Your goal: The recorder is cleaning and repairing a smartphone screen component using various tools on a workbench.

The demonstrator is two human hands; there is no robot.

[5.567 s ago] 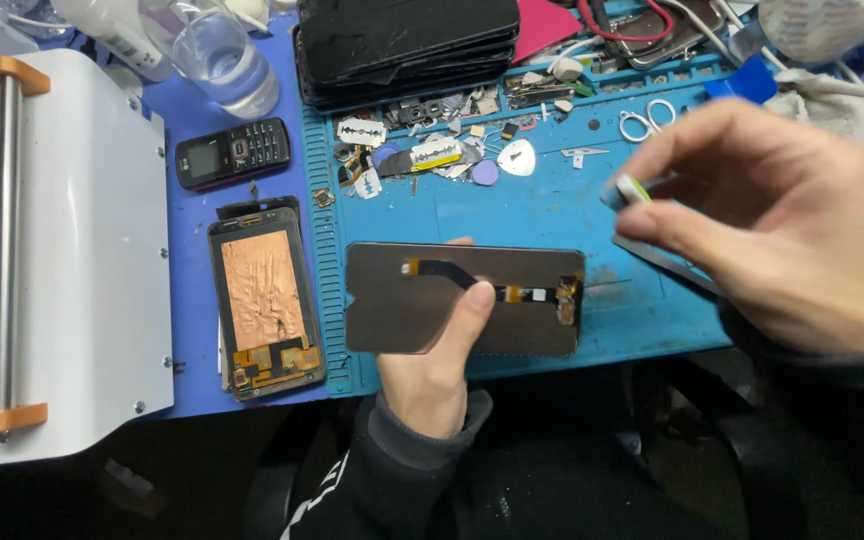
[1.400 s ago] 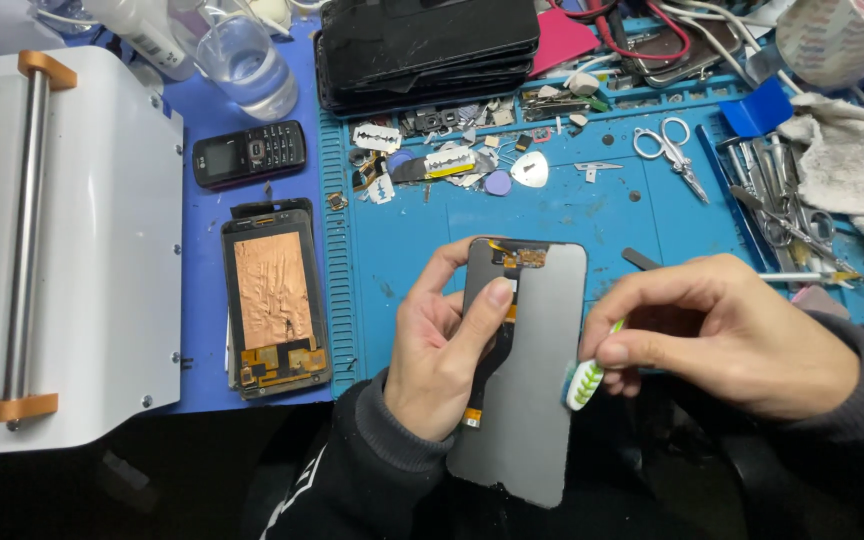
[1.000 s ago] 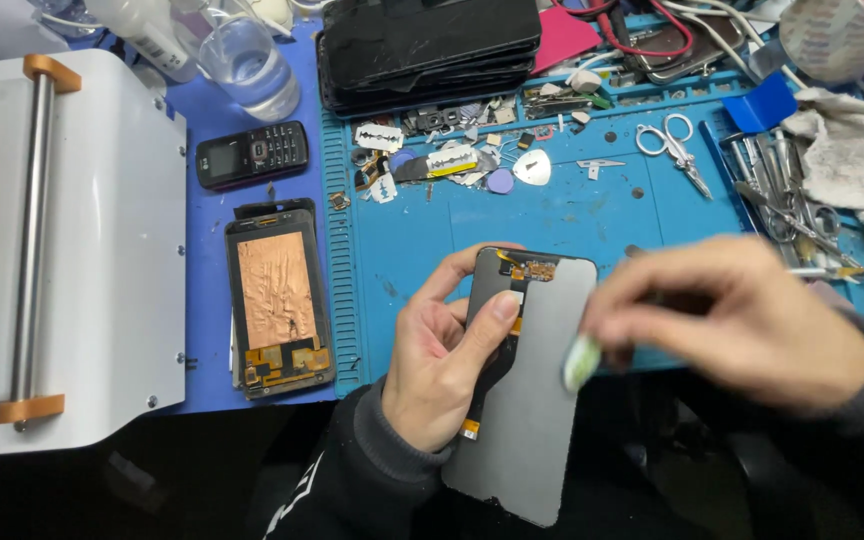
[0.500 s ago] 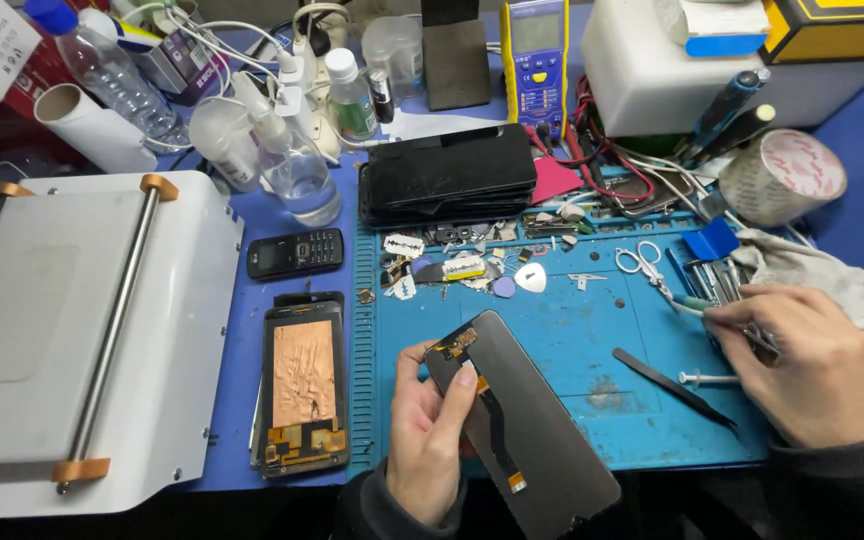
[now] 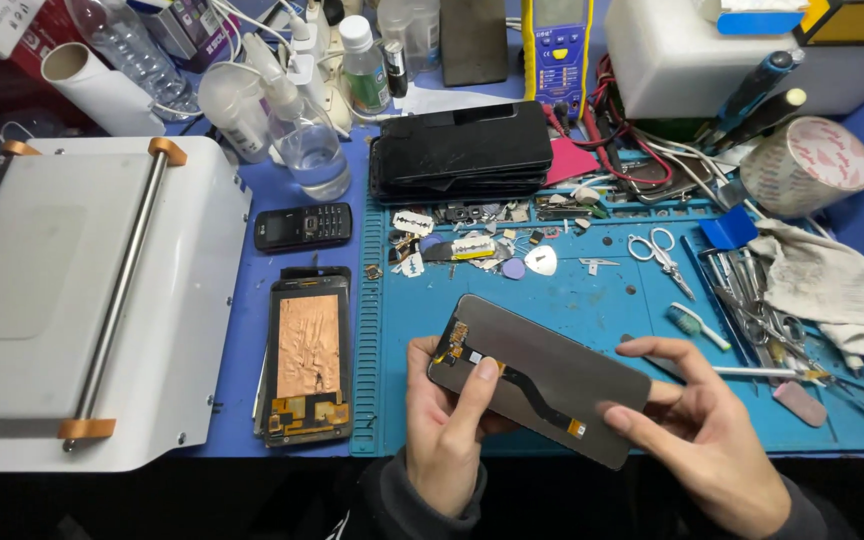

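we hold dark grey rectangular phone display panel, back side up, tilted above teal silicone work mat, near its front edge. left hand grips panel's left end, thumb pressed on orange-black flex ribbon. right hand supports right end from below, fingers loosely curled, no tool in it. small toothbrush with green-white head lies on mat just beside right hand. we judge brushing done, panel under inspection. open phone body with copper foil sheet lies left of mat, panel not yet refitted.
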